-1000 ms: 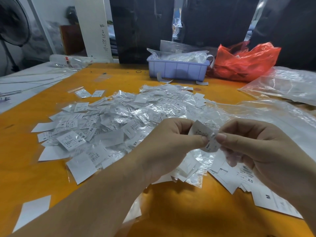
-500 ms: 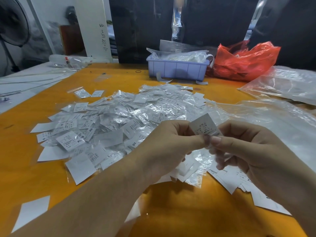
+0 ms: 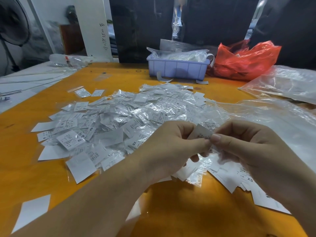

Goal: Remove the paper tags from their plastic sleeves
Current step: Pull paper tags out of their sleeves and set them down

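A small white paper tag (image 3: 201, 132) stands between both hands above the orange table (image 3: 171, 211). My left hand (image 3: 171, 147) pinches its lower left edge with thumb and fingers. My right hand (image 3: 242, 142) pinches its right edge at the thumb tip, with a scrap of clear sleeve (image 3: 222, 155) under the fingers. A wide pile of sleeved tags (image 3: 119, 120) spreads across the table beyond the hands. Bare paper tags (image 3: 239, 182) lie stacked under my right wrist.
A lilac plastic bin (image 3: 177, 69) with bagged items stands at the back, a red plastic bag (image 3: 244, 60) to its right. Large clear bags (image 3: 282, 84) lie on the right side. A loose white tag (image 3: 32, 211) lies near the front left edge.
The tag has turned from lying crumpled between the fingertips to standing upright, and both hands have closed in tighter together on it.
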